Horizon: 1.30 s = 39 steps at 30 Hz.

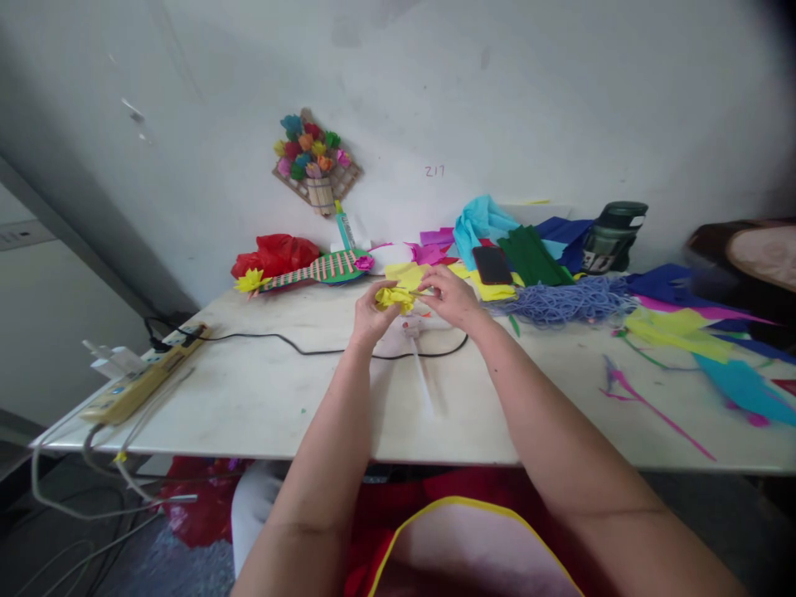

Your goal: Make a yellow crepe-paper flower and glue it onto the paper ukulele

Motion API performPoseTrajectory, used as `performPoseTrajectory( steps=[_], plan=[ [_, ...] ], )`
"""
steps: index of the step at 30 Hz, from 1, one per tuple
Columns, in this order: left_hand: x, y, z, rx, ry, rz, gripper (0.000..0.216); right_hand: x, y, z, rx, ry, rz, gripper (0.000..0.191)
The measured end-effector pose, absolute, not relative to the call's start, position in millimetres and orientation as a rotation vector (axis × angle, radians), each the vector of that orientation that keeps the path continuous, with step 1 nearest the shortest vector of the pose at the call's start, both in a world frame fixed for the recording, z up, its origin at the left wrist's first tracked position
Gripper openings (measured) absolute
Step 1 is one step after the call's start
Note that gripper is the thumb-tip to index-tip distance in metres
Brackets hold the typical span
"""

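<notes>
My left hand (369, 317) is closed around a yellow crepe-paper flower (395, 298) above the middle of the table. To its right, my right hand (455, 298) pinches a thin stick-like piece (421, 293) whose tip meets the flower's edge; its exact kind is too small to tell. Just below both hands lies a pale glue gun (398, 338), partly hidden, with a whitish glue stick (423, 381) stretching toward the front edge. A black cord (298, 344) runs past it.
A yellow power strip (146, 377) sits at the left. Behind are a green lute-shaped craft (323, 269), a phone (492, 266), crepe paper (528, 257), blue-purple string (572, 300) and a dark bottle (613, 236). Paper scraps (677, 332) spread over the right side.
</notes>
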<state>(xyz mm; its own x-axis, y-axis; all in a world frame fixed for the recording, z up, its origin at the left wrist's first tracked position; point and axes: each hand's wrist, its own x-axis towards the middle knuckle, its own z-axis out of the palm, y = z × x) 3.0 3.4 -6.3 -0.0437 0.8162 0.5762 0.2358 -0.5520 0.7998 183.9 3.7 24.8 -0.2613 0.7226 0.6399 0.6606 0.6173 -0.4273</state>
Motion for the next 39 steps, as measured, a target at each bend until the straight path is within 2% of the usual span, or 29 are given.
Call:
performPoseTrajectory(
  steps=[13,31,39],
  plan=[
    [-1.5,0.3,-1.3,1.623,1.046,1.696,0.040,192.3,-2.1,32.9,-1.175,-1.995,0.002,0.010],
    [-7.4,0.9,0.6,1.547,1.015,1.729,0.038,207.8,3.5,31.5,-1.246,-1.934,0.092,0.014],
    [-10.6,5.2,-0.2,1.357,0.913,1.772,0.042,224.0,15.0,24.0,-1.605,-1.922,0.154,0.019]
  ],
)
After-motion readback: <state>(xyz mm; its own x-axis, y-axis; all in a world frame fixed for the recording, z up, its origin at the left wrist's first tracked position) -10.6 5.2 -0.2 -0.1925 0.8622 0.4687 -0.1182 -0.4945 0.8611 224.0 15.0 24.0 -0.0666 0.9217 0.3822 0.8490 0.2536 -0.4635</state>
